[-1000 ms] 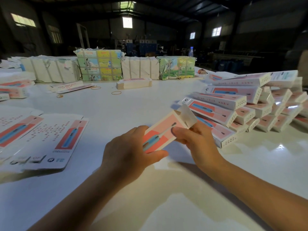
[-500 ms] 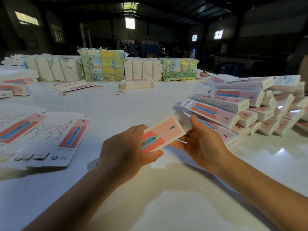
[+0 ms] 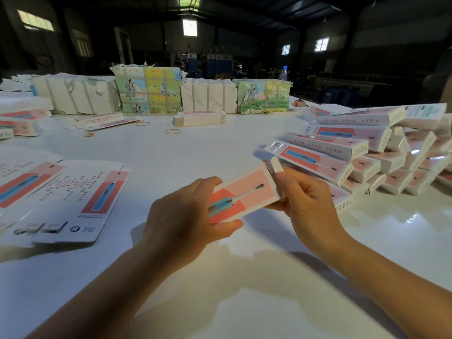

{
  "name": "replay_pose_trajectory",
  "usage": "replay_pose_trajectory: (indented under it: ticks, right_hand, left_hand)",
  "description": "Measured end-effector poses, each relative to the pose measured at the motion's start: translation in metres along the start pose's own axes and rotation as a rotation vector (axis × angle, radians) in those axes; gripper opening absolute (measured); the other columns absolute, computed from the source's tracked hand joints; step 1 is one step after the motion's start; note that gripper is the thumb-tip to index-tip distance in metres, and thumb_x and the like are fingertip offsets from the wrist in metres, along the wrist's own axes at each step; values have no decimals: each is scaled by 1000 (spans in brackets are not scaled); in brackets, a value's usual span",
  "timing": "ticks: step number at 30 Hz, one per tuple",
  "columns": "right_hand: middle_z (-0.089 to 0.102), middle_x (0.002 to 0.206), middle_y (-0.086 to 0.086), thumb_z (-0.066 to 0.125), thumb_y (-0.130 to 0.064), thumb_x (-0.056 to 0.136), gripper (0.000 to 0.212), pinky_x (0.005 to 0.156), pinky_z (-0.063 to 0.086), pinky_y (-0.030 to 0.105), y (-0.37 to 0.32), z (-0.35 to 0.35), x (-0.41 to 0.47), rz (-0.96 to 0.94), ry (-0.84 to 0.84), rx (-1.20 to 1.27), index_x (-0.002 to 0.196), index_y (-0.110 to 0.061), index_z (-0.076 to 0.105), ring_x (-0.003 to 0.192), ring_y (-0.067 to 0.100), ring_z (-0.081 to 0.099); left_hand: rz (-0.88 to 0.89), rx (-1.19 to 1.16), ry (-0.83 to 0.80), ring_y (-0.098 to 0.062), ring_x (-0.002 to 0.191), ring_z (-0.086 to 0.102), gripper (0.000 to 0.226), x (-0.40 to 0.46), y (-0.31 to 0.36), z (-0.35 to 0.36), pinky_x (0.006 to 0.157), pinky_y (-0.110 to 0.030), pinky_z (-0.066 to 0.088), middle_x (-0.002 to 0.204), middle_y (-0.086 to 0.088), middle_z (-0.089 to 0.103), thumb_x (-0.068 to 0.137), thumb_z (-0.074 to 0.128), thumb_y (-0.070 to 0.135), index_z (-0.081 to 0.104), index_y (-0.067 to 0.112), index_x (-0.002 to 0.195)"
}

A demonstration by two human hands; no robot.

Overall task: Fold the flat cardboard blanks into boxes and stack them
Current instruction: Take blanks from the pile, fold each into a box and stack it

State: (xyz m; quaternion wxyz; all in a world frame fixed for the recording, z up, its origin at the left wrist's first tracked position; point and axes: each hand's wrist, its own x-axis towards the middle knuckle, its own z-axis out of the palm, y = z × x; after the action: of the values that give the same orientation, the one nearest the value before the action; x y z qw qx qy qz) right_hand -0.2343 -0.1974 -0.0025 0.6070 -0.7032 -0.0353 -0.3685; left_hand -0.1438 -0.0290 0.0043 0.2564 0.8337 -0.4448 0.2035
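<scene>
While held up: the box [image 3: 241,192] is just above the white counter [image 3: 195,155], near the middle, tilted with its far end higher.
Left hand: the left hand [image 3: 186,216] grips the near end of the box, thumb under it and fingers curled over the top.
Right hand: the right hand [image 3: 303,199] holds the far end of the box, fingers curled by the small white flap [image 3: 275,165] that sticks up there.
Picture on box: a blue toothbrush on pink and red.
Stack: the pile of folded boxes [image 3: 367,155] lies on the right, just past the right hand.
Flat blanks: the flat blanks [image 3: 73,192] lie on the left, near the edge.
Far side: wrapped bundles [image 3: 149,92] stand in a row, with rubber bands [image 3: 172,131] on the counter in front of them.
</scene>
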Motion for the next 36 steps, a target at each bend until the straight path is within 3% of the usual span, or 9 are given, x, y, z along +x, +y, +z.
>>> replay_pose_trajectory:
  ticks: [6,11,13,15,17,20,29,33,36]
  right_hand:
    - [70,74,-15,38,-17,89,44,70,55,19,-2,1,-2,-31,-43,-117,78,-40,73,78,7,68]
    - [67,83,-8,35,-16,91,45,70,54,18,-4,0,-7,-85,-39,-307,113,-44,62,76,6,63]
    - [67,84,6,35,-20,93,44,73,56,37,-5,-1,-9,-148,-31,-510,134,-26,50,77,21,63]
    - [69,98,13,34,-29,94,50,76,53,35,-8,-1,-13,-236,-37,-649,140,-11,45,83,19,63]
    - [65,119,4,34,-34,94,55,81,46,14,-12,3,-15,-313,-20,-662,139,-4,45,94,2,59]
    - [58,129,3,35,-26,95,50,93,39,8,-14,9,-16,-377,53,-645,135,2,47,109,-4,52]
    - [57,131,7,36,-25,95,50,97,38,11,-14,7,-14,-363,36,-706,135,3,47,119,8,51]
    - [61,123,21,39,-20,93,49,89,45,29,-16,6,-12,-505,-12,-985,129,12,48,107,31,63]
    - [64,114,26,50,-17,90,45,77,53,36,-16,5,-12,-592,-2,-1186,122,15,54,94,36,68]
  left_hand:
    - [50,17,27,-20,89,66,78,0,-1,-2,67,-23,41,117,4,63,64,50,66,50,20,127]
    - [145,130,78,-25,56,66,65,0,-2,-2,45,-29,48,83,-7,71,60,62,55,65,6,103]
    - [151,143,106,-24,55,64,62,1,-2,0,43,-29,48,80,-5,69,60,66,54,64,8,102]
    - [146,110,122,-26,57,63,64,2,-2,3,44,-32,49,81,-5,68,60,73,52,63,7,104]
    - [142,59,120,-28,62,64,67,3,-2,5,49,-36,53,85,-6,67,63,67,55,61,7,109]
    - [165,-22,137,-31,66,63,70,3,-1,6,53,-42,57,88,-9,65,67,58,59,59,5,111]
    - [236,70,232,-26,59,65,71,6,2,6,46,-34,53,82,-13,68,67,48,55,63,-3,103]
    - [229,104,236,-27,57,64,71,5,2,6,44,-32,52,79,-12,67,68,46,57,64,-2,102]
    - [230,161,242,-26,51,62,63,5,1,9,40,-29,49,74,-11,66,61,67,51,65,-2,97]
